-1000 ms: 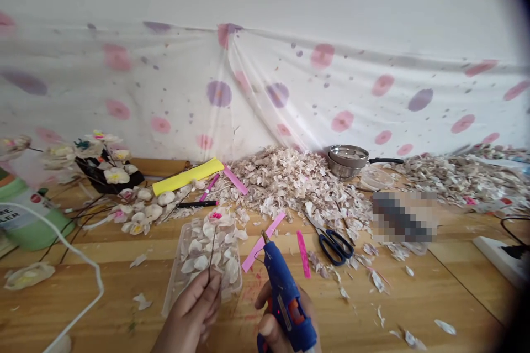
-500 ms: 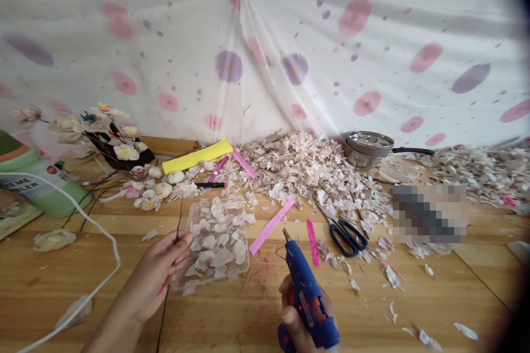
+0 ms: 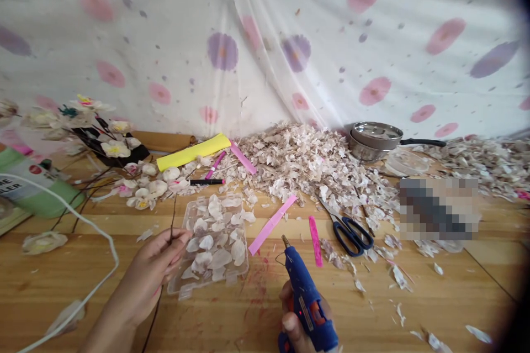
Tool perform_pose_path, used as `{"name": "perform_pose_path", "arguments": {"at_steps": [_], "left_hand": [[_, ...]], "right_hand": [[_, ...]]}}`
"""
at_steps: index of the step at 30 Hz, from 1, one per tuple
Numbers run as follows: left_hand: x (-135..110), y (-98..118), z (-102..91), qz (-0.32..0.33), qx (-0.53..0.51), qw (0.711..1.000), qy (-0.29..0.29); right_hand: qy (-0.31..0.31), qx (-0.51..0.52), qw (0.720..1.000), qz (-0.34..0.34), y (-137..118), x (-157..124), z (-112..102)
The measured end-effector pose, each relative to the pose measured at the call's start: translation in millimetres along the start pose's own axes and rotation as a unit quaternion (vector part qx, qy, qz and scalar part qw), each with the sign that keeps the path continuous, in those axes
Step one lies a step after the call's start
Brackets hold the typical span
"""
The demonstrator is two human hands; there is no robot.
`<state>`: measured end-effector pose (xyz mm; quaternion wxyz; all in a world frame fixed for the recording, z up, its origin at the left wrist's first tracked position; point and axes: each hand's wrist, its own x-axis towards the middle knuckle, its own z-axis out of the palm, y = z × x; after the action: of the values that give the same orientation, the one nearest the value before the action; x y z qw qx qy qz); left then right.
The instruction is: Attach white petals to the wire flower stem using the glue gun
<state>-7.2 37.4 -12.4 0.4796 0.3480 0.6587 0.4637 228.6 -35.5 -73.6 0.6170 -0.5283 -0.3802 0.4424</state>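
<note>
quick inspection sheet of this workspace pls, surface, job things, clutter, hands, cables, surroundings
surface: wooden table, red stains near the middle.
job's things: blue glue gun; thin dark wire stem; clear tray holding white petals.
clutter: big petal pile, scissors, pink strips, yellow sheet, pen, finished flowers, pan, green bottle.
grippers: left hand fingers pinch the wire stem; right hand grips the glue gun, nozzle pointing away.
cables: white cord looping at left.
surroundings: dotted sheer cloth behind.
</note>
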Motion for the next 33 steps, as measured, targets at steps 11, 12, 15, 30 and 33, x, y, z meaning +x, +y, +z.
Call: {"name": "perform_pose_path", "arguments": {"at_steps": [11, 12, 15, 30, 33], "left_hand": [[-2.1, -6.2, 5.3, -0.006, 0.013, 0.999, -0.044], [-2.4, -6.3, 6.1, -0.005, 0.014, 0.999, -0.044], [-3.6, -6.9, 8.0, -0.008, 0.023, 0.999, -0.047], [-5.7, -10.5, 3.0, 0.028, 0.050, 0.998, -0.029], [-7.4, -10.9, -2.2, 0.016, 0.077, 0.996, -0.031]], "right_hand": [[0.011, -0.032, 0.999, -0.018, 5.9, -2.1, -3.1], [0.008, -0.034, 0.999, -0.019, 6.3, -2.2, -3.4], [0.003, -0.039, 0.999, -0.021, 9.6, -2.9, -4.6], [-0.108, -0.305, 0.943, -0.079, -6.7, 12.0, -20.3], [-0.129, -0.488, 0.863, -0.028, -19.5, 20.5, -21.0]]}}
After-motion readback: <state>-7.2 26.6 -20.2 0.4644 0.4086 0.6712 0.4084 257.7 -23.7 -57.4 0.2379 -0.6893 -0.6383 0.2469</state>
